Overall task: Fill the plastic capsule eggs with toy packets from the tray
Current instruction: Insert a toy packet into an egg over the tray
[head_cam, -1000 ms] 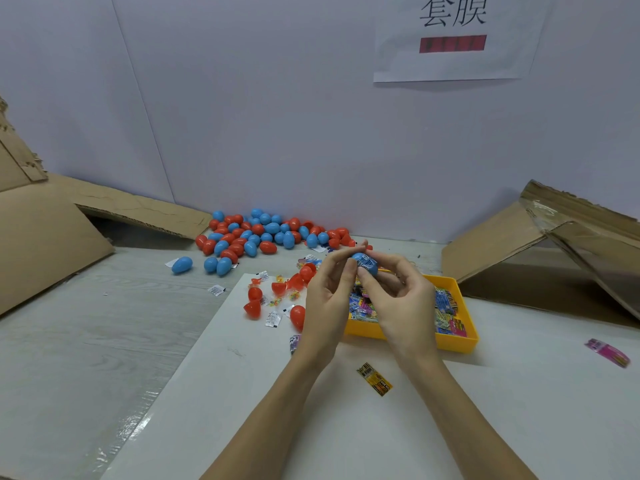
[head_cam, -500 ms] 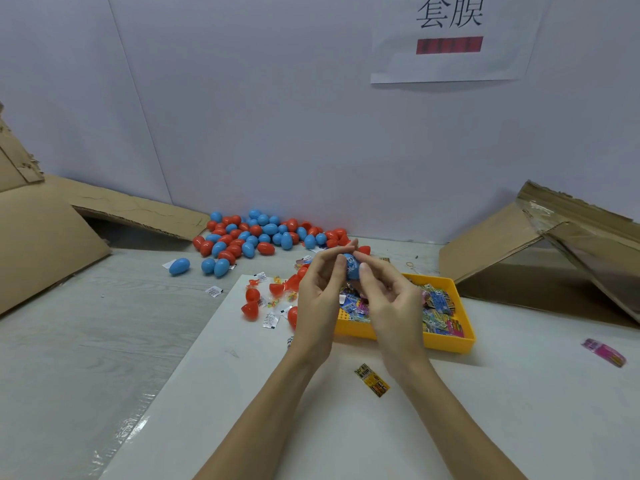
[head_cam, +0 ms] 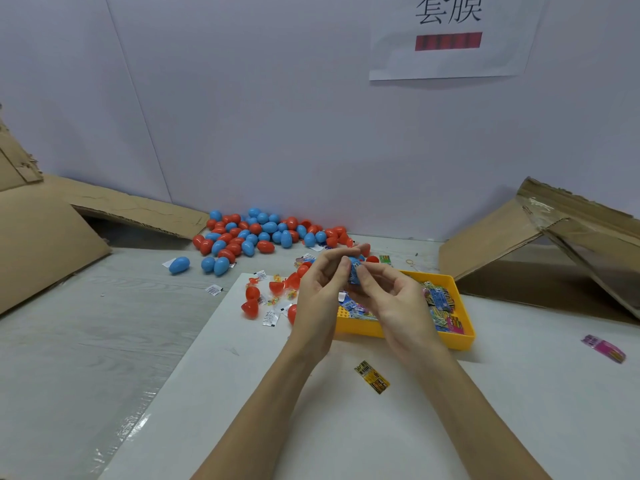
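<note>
Both hands are meeting at the middle of the view, just above the near-left corner of the yellow tray (head_cam: 460,341). The left hand (head_cam: 317,299) is curling its fingers round a blue capsule egg (head_cam: 353,270), its grip closing on the egg from the 9 o'clock side. The right hand (head_cam: 398,306) is pinching the same egg from 3 o'clock with thumb and forefinger, the other fingers hanging loosely bent. What is inside the egg cannot be told.

The tray is sitting on the white counter (head_cam: 519,410) at about 3 o'clock from the hands, and a heap of toy packets (head_cam: 440,303) is lying in it. At 11 o'clock from the hands, a pile of blue and red eggs (head_cam: 256,235) is lying against the wall, with three blue ones straying toward 9 o'clock. At 9 o'clock, close to the left hand, red egg halves (head_cam: 251,301) and small clear packets are lying scattered on the counter. A yellow packet (head_cam: 372,376) is lying alone at 6 o'clock, between the forearms. A pink packet (head_cam: 604,348) is lying well apart at 3 o'clock. Cardboard sheets (head_cam: 45,244) are leaning at both far sides, and a paper sign (head_cam: 448,36) is hanging on the wall at 12 o'clock.
</note>
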Motion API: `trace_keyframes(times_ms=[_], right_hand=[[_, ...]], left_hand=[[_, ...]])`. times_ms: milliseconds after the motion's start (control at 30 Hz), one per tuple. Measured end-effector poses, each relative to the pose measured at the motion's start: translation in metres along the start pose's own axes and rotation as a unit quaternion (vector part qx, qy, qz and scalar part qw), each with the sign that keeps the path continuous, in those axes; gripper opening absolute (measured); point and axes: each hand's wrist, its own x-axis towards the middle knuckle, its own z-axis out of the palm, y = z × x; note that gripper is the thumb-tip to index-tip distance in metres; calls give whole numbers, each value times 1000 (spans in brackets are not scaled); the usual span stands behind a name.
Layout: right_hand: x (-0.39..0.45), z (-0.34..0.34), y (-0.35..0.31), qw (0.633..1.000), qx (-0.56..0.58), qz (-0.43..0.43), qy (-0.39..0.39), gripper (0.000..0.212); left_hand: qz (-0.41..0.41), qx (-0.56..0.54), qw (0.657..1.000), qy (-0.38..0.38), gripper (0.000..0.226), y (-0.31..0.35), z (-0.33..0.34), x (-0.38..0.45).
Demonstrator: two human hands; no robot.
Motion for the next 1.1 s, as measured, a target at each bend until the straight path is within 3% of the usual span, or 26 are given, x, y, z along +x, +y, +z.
trace_keyframes(times_ms=[167, 333, 567, 1100], right_hand=[[-3, 4, -10, 971, 201, 119, -41, 34], [-3, 2, -15, 946, 272, 172, -45, 36], [-4, 1, -16, 945, 273, 173, -46, 36], [-5, 11, -6, 945, 285, 162, 11, 31]], left_hand=[[-3, -1, 999, -32, 21, 2, -2, 1], [14, 46, 997, -64, 29, 6, -2, 0], [52, 114, 991, -49, 25, 9, -1, -3], [36, 102, 994, -13, 25, 4, 5, -7]])
